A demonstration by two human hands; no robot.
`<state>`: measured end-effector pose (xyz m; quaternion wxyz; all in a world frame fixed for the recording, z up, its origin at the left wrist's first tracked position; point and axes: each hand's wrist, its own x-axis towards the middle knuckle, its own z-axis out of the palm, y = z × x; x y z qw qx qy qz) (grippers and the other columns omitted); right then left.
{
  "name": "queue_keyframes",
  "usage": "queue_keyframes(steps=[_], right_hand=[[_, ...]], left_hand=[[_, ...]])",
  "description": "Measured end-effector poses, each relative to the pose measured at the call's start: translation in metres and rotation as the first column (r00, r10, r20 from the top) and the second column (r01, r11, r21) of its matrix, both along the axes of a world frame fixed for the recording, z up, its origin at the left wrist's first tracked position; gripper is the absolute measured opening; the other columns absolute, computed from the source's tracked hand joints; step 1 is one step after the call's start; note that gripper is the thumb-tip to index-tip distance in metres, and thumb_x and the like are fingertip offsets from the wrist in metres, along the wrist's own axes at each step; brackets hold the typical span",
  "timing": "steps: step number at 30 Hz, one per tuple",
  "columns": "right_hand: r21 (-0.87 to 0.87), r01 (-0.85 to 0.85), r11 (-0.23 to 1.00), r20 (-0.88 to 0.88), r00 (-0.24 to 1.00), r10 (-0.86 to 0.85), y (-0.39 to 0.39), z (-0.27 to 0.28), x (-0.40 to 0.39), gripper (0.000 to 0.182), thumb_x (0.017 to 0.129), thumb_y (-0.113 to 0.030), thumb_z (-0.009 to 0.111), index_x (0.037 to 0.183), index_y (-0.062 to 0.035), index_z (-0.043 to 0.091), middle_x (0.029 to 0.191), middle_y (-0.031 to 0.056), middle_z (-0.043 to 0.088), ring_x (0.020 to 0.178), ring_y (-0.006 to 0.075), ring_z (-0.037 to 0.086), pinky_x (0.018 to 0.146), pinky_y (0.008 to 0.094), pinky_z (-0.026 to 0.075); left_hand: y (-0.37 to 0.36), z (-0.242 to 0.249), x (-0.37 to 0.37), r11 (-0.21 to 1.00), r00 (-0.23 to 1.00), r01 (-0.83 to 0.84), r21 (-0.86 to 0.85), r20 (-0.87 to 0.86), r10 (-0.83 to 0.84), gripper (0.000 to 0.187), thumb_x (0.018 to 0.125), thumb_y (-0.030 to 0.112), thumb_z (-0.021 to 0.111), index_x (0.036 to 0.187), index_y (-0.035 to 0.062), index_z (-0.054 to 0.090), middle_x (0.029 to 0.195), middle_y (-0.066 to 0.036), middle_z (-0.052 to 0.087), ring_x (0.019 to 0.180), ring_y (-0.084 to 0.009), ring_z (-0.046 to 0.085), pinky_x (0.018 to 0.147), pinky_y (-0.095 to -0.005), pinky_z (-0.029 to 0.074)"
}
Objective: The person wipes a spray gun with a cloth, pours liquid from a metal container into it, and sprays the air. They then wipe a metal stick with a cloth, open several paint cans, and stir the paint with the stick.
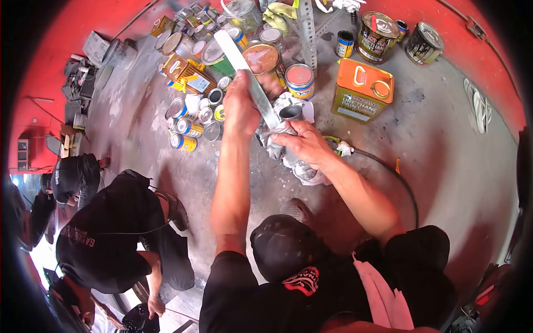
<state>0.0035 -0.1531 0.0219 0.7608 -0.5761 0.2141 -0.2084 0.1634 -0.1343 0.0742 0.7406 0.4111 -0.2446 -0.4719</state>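
Note:
A long flat metal strip (256,91) runs diagonally between my hands, its pale upper end pointing to the upper left. My left hand (241,105) is wrapped round its upper half. My right hand (304,143) pinches a grey-white cloth (276,145) against the strip's lower end. Just beyond the right hand stands a small open can (290,112) with a dark inside, with crumpled cloth around it. More stained cloth (304,171) hangs or lies below the right hand; which of the two I cannot make out.
Many paint cans (187,127) crowd the floor ahead and left. An orange-topped thinner tin (363,91) stands to the right, near a black hose (391,173). Co-workers in black (111,233) bend down at the left. Slippers (478,105) lie far right.

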Motion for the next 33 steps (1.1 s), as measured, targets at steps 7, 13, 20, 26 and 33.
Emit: queue_keyframes(steps=[7, 13, 20, 26, 33], right_hand=[[-0.198, 0.031, 0.980, -0.220, 0.973, -0.076, 0.061, -0.013, -0.013, 0.023, 0.087, -0.024, 0.060, 0.099, -0.0049, 0.066, 0.076, 0.0138, 0.067, 0.073, 0.0253, 0.067, 0.064, 0.0388, 0.050], [-0.008, 0.232, 0.973, -0.079, 0.970, -0.231, 0.015, -0.016, -0.028, 0.029, 0.094, -0.027, 0.058, 0.112, -0.0051, 0.062, 0.094, 0.0063, 0.068, 0.086, 0.0150, 0.064, 0.075, 0.0318, 0.052], [-0.133, 0.254, 0.958, 0.236, 0.947, -0.218, 0.003, -0.003, 0.002, 0.047, 0.100, -0.035, 0.047, 0.133, -0.0012, 0.045, 0.111, 0.0111, 0.063, 0.099, 0.0155, 0.062, 0.078, 0.0306, 0.054], [-0.120, 0.063, 0.991, -0.079, 0.994, -0.073, 0.032, 0.029, -0.006, 0.032, 0.099, -0.023, 0.051, 0.119, 0.0024, 0.052, 0.081, 0.0051, 0.060, 0.065, 0.0123, 0.059, 0.057, 0.0288, 0.050], [0.089, 0.058, 0.994, -0.009, 0.998, -0.058, 0.006, 0.024, -0.006, 0.020, 0.098, -0.017, 0.051, 0.103, 0.0019, 0.056, 0.074, 0.0042, 0.059, 0.056, 0.0124, 0.060, 0.051, 0.0275, 0.051]], left_hand=[[-0.032, -0.044, 0.098, 0.844, 0.843, -0.512, 0.161, -0.095, 0.530, 0.018, 0.095, 0.014, 0.045, 0.078, 0.0120, 0.052, 0.059, 0.002, 0.045, 0.044, -0.0058, 0.033, 0.037, -0.0221, 0.026], [0.022, 0.039, 0.121, 0.894, 0.896, -0.439, 0.091, -0.026, 0.442, 0.028, 0.104, 0.026, 0.032, 0.086, 0.0093, 0.046, 0.065, 0.003, 0.038, 0.048, -0.0076, 0.029, 0.040, -0.0237, 0.027], [0.005, 0.037, 0.036, 0.920, 0.918, -0.385, 0.069, -0.073, 0.390, 0.023, 0.103, 0.025, 0.038, 0.094, 0.0077, 0.049, 0.066, 0.000, 0.044, 0.047, -0.0085, 0.031, 0.040, -0.0244, 0.027], [-0.009, 0.037, 0.009, 0.909, 0.911, -0.412, 0.062, 0.048, 0.410, 0.022, 0.104, 0.026, 0.039, 0.092, 0.0101, 0.048, 0.066, 0.002, 0.041, 0.049, -0.0075, 0.031, 0.042, -0.0240, 0.026], [-0.016, -0.010, -0.027, 0.942, 0.975, -0.217, 0.257, 0.006, 0.223, 0.022, 0.102, 0.028, 0.037, 0.093, 0.0106, 0.047, 0.065, 0.002, 0.042, 0.043, -0.0099, 0.030, 0.037, -0.0279, 0.026]])
